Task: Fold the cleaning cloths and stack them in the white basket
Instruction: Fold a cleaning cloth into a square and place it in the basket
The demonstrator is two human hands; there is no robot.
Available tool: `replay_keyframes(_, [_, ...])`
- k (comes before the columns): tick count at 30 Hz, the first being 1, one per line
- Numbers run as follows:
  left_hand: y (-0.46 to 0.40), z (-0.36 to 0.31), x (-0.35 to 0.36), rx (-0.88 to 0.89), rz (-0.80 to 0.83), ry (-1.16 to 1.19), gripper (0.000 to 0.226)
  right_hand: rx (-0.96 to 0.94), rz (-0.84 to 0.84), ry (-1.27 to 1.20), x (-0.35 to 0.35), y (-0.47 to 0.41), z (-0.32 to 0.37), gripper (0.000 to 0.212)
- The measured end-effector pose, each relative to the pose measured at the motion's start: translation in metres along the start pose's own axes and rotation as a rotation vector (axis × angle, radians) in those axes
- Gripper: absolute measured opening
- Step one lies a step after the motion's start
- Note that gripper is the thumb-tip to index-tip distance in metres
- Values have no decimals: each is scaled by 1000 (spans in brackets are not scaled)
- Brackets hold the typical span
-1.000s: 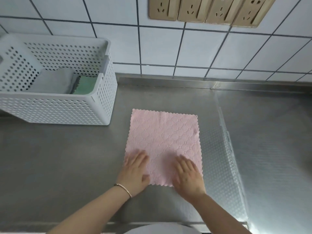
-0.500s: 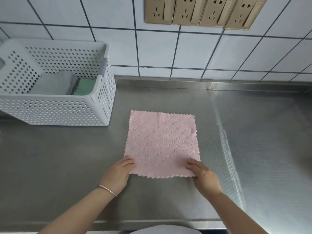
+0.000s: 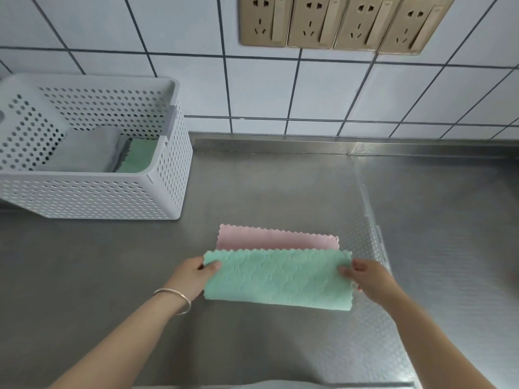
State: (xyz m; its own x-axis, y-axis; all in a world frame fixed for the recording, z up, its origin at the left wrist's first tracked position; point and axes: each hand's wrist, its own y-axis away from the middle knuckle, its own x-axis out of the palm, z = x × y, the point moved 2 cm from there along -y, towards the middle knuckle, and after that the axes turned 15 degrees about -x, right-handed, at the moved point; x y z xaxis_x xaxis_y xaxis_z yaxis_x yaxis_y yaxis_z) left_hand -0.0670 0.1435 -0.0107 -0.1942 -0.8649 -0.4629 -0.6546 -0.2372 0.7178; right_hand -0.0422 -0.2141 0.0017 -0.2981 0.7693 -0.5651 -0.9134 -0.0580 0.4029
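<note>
Left hand (image 3: 193, 276) and right hand (image 3: 368, 279) pinch the cloth's (image 3: 276, 279) near corners. Green underside folds over pink.

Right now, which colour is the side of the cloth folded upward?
Mint green, over the pink side, on the cloth; the head view shows it.

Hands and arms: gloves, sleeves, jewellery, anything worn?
Both forearms are bare as far as the frame shows: no sleeves, no gloves. The left hand has a thin metal bangle at the wrist. The right hand shows no ring, watch or band on its visible side.
</note>
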Motion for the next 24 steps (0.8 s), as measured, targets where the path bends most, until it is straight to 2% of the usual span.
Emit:
replay_keyframes(5, [-31, -19, 15, -55, -75, 47, 26, 40, -157, 17, 15, -20, 1, 14])
replay_keyframes(11, [-49, -37, 26, -90, -272, -224, 34, 127, -241, 126, 26, -34, -1, 20])
replay_keyframes(15, [-57, -34, 28, -104, -342, -256, 34, 151, -271, 160, 30, -38, -2, 22])
replay_keyframes(24, [-62, -39, 28, -117, -355, -270, 34, 203, -292, 191, 34, -43, -5, 24])
